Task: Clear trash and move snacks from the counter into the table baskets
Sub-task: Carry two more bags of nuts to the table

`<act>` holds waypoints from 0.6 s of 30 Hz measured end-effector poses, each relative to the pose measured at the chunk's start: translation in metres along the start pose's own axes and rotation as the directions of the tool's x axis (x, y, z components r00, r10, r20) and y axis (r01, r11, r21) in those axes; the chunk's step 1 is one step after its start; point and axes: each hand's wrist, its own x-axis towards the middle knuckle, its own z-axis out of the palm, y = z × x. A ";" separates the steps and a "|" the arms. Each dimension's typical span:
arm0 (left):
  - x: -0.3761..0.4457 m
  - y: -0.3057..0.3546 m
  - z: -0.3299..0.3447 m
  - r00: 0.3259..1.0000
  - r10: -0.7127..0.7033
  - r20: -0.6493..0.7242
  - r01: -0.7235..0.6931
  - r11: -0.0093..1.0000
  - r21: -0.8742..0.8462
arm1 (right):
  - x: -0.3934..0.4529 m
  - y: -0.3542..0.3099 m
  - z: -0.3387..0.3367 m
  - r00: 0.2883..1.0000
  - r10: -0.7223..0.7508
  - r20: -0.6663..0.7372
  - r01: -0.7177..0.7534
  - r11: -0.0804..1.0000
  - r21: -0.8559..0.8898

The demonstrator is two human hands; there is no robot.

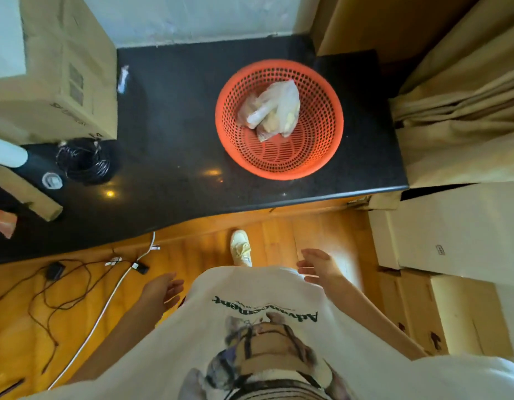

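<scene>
Hands, left (pixel 163 290) and right (pixel 317 267), hung open and empty below the counter (pixel 178 134) edge; next step likely required reaching the bag (pixel 271 111) in the basket (pixel 279 166).

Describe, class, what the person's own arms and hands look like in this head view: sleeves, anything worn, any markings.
Both forearms are bare, and neither the left hand nor the right hand shows a glove, ring, watch or band. The arms emerge from a loose white T-shirt with short sleeves, printed with dark green lettering and a picture on the chest. No cables or markings are attached to the arms.
</scene>
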 end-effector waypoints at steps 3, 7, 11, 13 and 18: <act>0.002 0.060 0.027 0.984 0.170 0.051 -0.174 0.980 0.097 | 0.006 -0.016 0.000 0.999 0.005 -0.037 -0.002 0.996 0.086; -0.004 0.141 0.078 0.927 0.336 0.169 -0.356 0.929 0.104 | 0.014 -0.046 -0.008 0.995 -0.021 -0.098 0.038 0.984 0.176; 0.002 0.202 0.138 0.846 0.440 0.301 -0.489 0.865 0.110 | 0.041 -0.098 -0.012 0.974 -0.173 -0.147 0.197 0.966 0.169; 0.009 0.222 0.169 0.825 0.464 0.323 -0.501 0.865 0.039 | 0.058 -0.127 -0.007 0.957 -0.254 -0.143 0.275 0.948 0.160; 0.043 0.259 0.237 0.812 0.516 0.273 -0.538 0.843 0.008 | 0.130 -0.200 0.009 0.926 -0.368 -0.085 0.378 0.909 0.179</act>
